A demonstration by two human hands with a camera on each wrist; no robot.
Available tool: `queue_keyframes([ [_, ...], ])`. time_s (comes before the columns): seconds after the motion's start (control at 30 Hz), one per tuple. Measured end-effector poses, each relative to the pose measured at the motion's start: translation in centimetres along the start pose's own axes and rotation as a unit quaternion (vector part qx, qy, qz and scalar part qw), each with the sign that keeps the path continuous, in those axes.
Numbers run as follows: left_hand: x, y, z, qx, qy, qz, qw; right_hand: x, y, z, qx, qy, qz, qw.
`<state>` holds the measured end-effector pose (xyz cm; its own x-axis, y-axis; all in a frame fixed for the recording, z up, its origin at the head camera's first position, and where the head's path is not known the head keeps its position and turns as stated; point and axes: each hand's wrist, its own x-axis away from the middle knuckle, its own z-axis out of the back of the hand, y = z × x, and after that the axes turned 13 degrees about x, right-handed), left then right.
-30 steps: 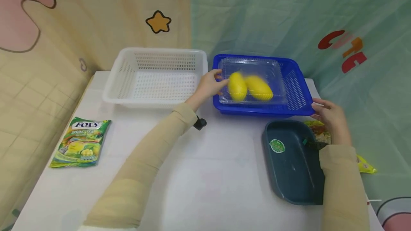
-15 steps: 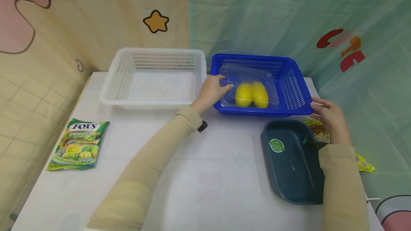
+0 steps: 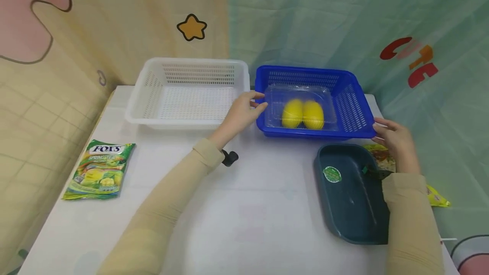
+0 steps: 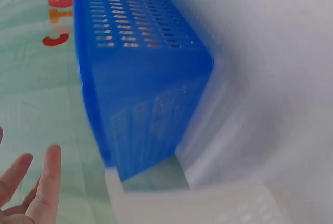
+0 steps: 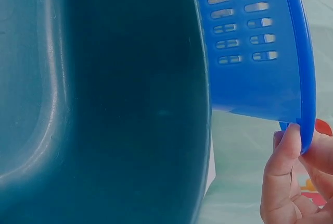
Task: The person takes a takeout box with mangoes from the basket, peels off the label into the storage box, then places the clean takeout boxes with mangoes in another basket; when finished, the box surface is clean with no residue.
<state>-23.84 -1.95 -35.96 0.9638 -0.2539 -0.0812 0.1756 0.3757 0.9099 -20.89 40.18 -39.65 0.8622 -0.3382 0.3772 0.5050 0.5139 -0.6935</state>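
Note:
A clear plastic box [image 3: 275, 109] with two yellow oval fruits [image 3: 292, 114] inside lies in the left part of the blue basket [image 3: 353, 113]. My left hand [image 3: 244, 109] hovers by the basket's left rim, thumb and fingers apart. In the left wrist view its fingers [image 4: 51, 179] are spread and hold nothing, clear of the basket's side. At the front right corner my right hand [image 3: 395, 139] pinches the basket's rim between thumb and fingers, as the right wrist view confirms with the thumb [image 5: 286, 156] against the blue edge.
To the left stands a white basket [image 3: 183, 122]. A dark teal tub [image 3: 347, 198] sits in front of the blue basket, partly under the right forearm. A green candy bag [image 3: 100, 171] lies at left; a yellow packet [image 3: 437, 197] shows at right. Curtains hang behind.
The clear box with the fruits has settled lower into the blue basket. My left hand has let go of it and drawn back leftward. The right hand stays on the rim.

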Motion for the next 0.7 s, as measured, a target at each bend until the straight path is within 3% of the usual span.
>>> queue_keyframes([
  [0.2,1.5,-1.3,3.3,-0.032,0.020,0.004,0.9993,-0.6,0.8,0.3,0.058,0.014,0.021,0.9980],
  [0.33,1.7,-2.2,6.2,-0.047,0.045,0.009,0.9978,-1.0,0.5,0.4,0.095,0.023,0.034,0.9946],
  [0.57,1.4,-2.6,11.2,-0.075,0.074,0.039,0.9936,1.2,-3.6,-0.4,0.225,0.038,0.048,0.9725],
  [0.7,0.9,-2.5,13.5,-0.088,0.086,0.066,0.9902,1.6,-7.2,-1.7,0.233,0.071,0.075,0.9669],
])
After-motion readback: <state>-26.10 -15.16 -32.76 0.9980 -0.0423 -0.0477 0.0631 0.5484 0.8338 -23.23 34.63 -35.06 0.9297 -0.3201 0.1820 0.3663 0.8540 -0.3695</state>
